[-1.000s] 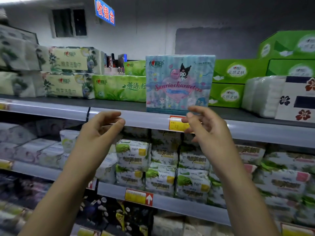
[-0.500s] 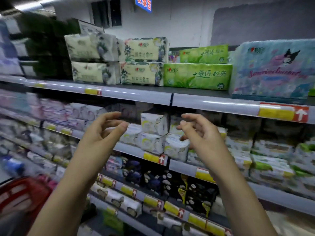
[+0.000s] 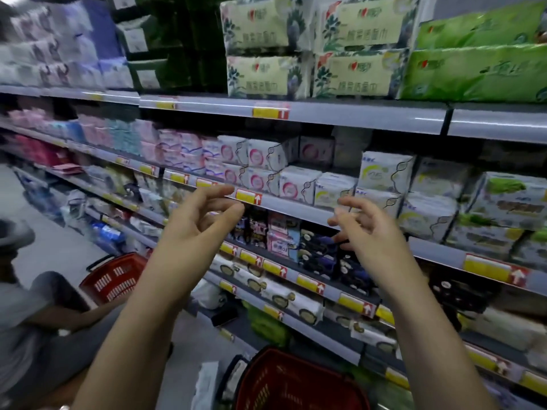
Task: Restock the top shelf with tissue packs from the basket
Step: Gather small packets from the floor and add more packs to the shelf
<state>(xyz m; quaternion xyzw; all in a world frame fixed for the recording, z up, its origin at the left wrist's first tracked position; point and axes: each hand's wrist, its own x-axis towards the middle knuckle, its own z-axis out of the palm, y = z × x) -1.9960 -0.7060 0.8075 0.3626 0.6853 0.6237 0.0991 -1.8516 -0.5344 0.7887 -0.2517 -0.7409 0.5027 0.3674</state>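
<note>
My left hand (image 3: 198, 223) and my right hand (image 3: 367, 232) hang in mid-air in front of the middle shelves, both empty with fingers loosely curled and apart. The top shelf (image 3: 349, 115) runs across the upper frame and carries cream floral tissue packs (image 3: 263, 75) and green tissue packs (image 3: 473, 72). A red basket (image 3: 296, 383) sits low in the frame below my hands; its contents are too dark to make out. A white pack (image 3: 205, 386) lies on the floor just left of it.
A second red basket (image 3: 114, 279) stands on the floor at left, next to a crouching person in grey (image 3: 26, 315). Shelves packed with small goods fill the right side; the aisle floor lies at left.
My view has swung left and down, away from the blue cartoon pack now standing on the top shelf. Both hands have dropped lower, still empty, and the red baskets have come into sight.
</note>
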